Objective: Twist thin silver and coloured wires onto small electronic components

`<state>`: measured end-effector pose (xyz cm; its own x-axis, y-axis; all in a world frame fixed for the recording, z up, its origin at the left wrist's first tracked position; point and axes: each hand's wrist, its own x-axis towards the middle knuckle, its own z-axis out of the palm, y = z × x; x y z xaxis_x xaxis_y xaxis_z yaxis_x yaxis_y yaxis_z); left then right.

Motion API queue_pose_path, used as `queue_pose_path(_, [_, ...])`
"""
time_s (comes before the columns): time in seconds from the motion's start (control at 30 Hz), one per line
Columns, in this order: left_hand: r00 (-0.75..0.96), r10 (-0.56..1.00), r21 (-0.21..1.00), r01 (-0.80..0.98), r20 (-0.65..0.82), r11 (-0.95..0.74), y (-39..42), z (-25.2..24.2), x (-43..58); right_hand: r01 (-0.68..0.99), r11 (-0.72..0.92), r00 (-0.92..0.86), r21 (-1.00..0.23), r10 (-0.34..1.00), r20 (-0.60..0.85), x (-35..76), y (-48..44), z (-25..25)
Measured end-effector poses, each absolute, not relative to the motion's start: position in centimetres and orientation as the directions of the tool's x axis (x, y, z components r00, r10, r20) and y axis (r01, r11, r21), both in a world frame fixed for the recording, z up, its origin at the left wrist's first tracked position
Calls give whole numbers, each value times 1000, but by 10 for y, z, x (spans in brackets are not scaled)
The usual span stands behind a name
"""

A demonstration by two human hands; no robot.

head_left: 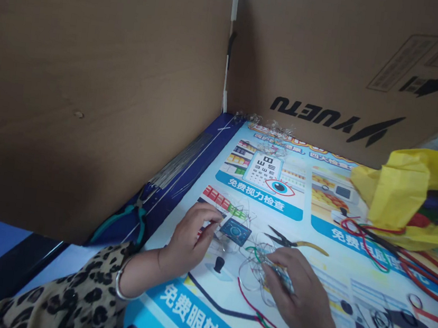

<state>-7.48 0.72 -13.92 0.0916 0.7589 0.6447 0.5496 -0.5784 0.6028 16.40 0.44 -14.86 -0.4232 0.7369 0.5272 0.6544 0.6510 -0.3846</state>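
brown cardboard walls (92,90) stand up at the back and on the left, and the back one has big black letters that are upside down. a bright sheet (196,185) with pictures and words covers the table. the right hand (276,264) is curled around a tangle of thin silver wire (256,269), which sits over the middle of the sheet. the left hand (213,227) is just left of it, with thumb and finger tips close together; i cannot tell if they pinch a wire. just behind the right hand are small pliers (284,240) with a yellow handle. red and green strings (273,327) trail below the tangle. on the right are scissors (383,240) with red handles and a yellow bag (402,181). by the left wall lie straight wires (181,162) and teal pliers (142,220).
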Motion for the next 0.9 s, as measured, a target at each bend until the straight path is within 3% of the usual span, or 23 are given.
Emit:
queue_pose_path(0.57, [17, 829, 687, 551, 559, -475, 16, -141, -79, 658, 649, -412, -382, 735, 538, 164, 4, -149])
queue_pose_path(0.9, [93, 875, 676, 598, 475, -430, 24, -148, -89, 667, 634, -399, -392, 748, 530, 166, 5, -151])
